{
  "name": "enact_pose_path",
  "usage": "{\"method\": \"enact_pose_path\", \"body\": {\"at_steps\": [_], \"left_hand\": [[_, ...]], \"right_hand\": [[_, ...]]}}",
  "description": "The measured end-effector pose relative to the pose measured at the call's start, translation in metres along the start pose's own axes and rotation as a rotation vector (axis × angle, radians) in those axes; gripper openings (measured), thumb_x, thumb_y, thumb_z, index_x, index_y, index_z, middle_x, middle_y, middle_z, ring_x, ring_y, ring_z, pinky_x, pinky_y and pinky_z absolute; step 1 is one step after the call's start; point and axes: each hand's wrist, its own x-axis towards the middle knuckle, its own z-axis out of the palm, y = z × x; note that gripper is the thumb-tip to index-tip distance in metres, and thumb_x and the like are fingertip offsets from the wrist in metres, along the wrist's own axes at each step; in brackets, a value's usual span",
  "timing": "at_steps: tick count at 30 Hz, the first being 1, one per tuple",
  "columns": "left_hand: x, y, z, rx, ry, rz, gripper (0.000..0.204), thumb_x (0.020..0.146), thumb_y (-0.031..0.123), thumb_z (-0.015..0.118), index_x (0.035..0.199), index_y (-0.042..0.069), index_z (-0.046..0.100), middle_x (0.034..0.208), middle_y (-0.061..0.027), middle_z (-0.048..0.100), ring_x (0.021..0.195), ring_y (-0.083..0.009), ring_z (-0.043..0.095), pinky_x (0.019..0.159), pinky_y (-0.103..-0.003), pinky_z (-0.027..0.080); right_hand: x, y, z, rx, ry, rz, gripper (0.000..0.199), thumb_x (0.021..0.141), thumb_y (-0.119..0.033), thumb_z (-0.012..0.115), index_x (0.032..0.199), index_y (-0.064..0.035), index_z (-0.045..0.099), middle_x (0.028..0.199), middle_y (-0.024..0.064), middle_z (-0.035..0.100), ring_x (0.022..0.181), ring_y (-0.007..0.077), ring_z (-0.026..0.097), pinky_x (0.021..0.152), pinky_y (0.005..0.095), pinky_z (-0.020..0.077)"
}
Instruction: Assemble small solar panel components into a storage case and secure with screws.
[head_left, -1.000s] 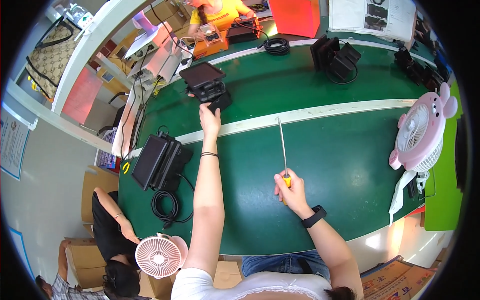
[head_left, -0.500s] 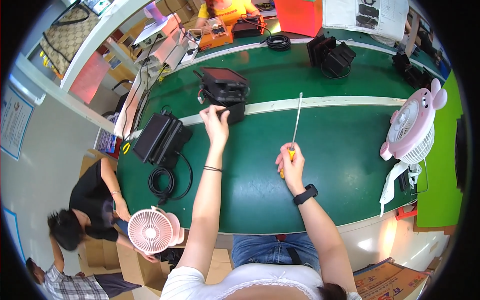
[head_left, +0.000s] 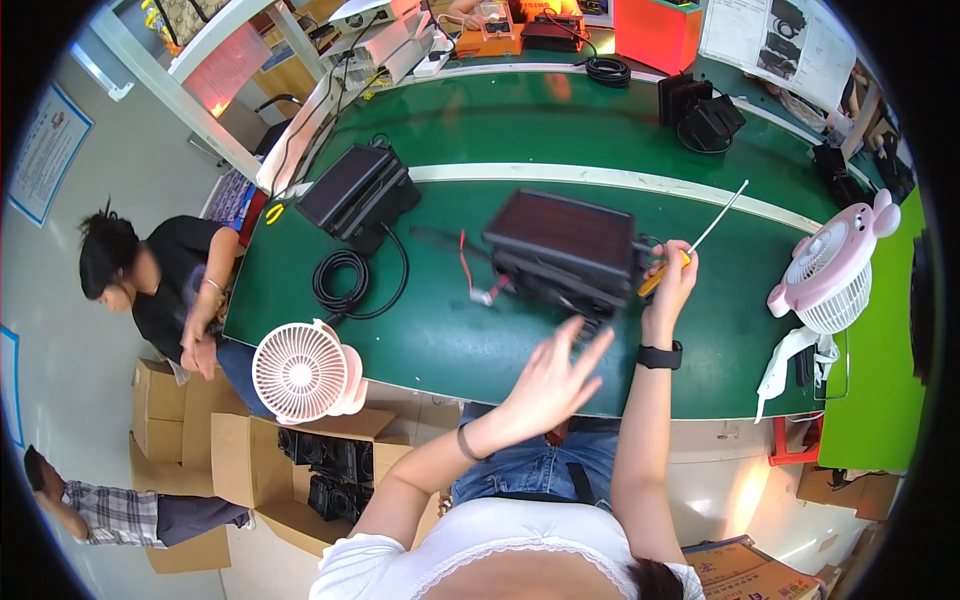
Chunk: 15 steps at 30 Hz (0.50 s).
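A: Green table (head_left: 450, 352) across mid-frame; how are the hands?
B: Left hand (head_left: 545, 386), lower centre: fingers spread, holding nothing visible. Right hand (head_left: 668, 287), right of centre: closed around a screwdriver (head_left: 718, 216).
A: The black device (head_left: 560, 238)?
B: Frame centre, just above the left hand, long axis roughly left-to-right, right end beside the right hand. Blur hides any contact; I can't tell which is nearer.

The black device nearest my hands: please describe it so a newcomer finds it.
Start at the green table, on the near side of its white strip. Just beyond the left hand is a boxy black device with a flat dark panel. Unlike the neighbouring device with a coiled cable, it has a red wire at its left.
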Motion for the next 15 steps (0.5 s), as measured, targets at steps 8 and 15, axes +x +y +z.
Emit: {"method": "enact_pose_path", "body": {"at_steps": [8,15], "left_hand": [[0.011,-0.022,-0.087,0.205,0.34,0.263,0.049,0.07,0.012,0.081,0.117,0.02,0.07,0.134,-0.0101,0.057,0.118,-0.0318,0.056,0.096,-0.045,0.047],[0.039,-0.064,-0.1,0.236,0.085,0.13,0.073,0.07,0.032,0.081,0.138,0.02,0.055,0.135,-0.0032,0.057,0.131,-0.0251,0.05,0.114,-0.051,0.03]], "right_hand": [[-0.043,-0.039,-0.065,-0.038,-0.07,0.157,0.02,0.1,-0.03,0.057,0.107,-0.0108,0.056,0.104,0.0052,0.066,0.066,0.0053,0.051,0.055,0.0201,0.0427],[-0.087,-0.033,-0.085,-0.132,-0.266,0.189,0.017,0.1,-0.023,0.057,0.109,-0.012,0.048,0.105,0.0071,0.06,0.064,0.0053,0.051,0.048,0.0183,0.0437]]}}
